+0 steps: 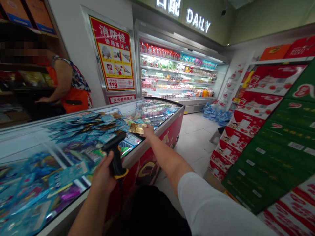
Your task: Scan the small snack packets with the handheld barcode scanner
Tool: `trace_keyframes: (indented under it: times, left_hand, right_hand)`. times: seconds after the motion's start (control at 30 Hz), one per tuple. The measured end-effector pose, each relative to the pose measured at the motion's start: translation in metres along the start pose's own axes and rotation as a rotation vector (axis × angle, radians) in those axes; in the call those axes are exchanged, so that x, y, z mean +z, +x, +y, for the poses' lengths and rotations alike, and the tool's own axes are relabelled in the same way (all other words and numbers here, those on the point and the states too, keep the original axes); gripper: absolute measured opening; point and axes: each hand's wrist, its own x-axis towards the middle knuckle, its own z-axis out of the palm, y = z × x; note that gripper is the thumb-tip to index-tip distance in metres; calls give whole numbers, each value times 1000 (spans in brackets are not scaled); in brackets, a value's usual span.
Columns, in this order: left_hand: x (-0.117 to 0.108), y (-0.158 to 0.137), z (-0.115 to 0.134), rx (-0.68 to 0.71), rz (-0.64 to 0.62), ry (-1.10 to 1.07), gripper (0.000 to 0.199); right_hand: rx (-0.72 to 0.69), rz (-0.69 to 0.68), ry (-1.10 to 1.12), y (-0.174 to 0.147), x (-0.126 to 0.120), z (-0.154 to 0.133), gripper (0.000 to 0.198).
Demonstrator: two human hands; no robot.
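My left hand (105,168) is wrapped round the handle of a black barcode scanner (116,157) with a yellow edge at its base and a cord hanging down. The scanner's head sits over the near edge of a chest freezer (162,134). Farther off, my right arm is stretched out, and my right hand (148,131) grips a gold packet (137,128) by its right end, above the freezer's glass top. Beside that packet, many blue and brown packets (95,123) lie spread in a heap on the glass. More packaged goods show beneath it.
A person in an orange apron (73,98) stands behind the freezer at left. Stacked red-and-white cartons (248,121) and green cartons (268,157) rise at right. A lit refrigerated shelf (177,77) fills the back wall, with large water bottles (216,113) on the floor beside it.
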Motion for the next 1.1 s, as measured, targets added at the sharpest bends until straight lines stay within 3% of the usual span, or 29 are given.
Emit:
trace_keyframes:
  times: [0.07, 0.27, 0.43, 0.7, 1.1]
  left_hand:
    - [13, -14, -10, -16, -74, 34, 16]
    - [49, -55, -50, -87, -264, 208, 26]
    - [74, -88, -83, -160, -343, 283, 34]
    - [98, -124, -104, -192, -453, 363, 36]
    - [100, -115, -107, -151, -458, 405, 31]
  right_hand:
    - [85, 51, 124, -15, -35, -4, 22]
    - [-8, 55, 382, -79, -147, -2, 21]
    - [-22, 21, 526, -131, -202, 2, 33]
    - [-34, 70, 646, -166, -232, 0, 34]
    - [-29, 140, 677, -162, -234, 6, 35]
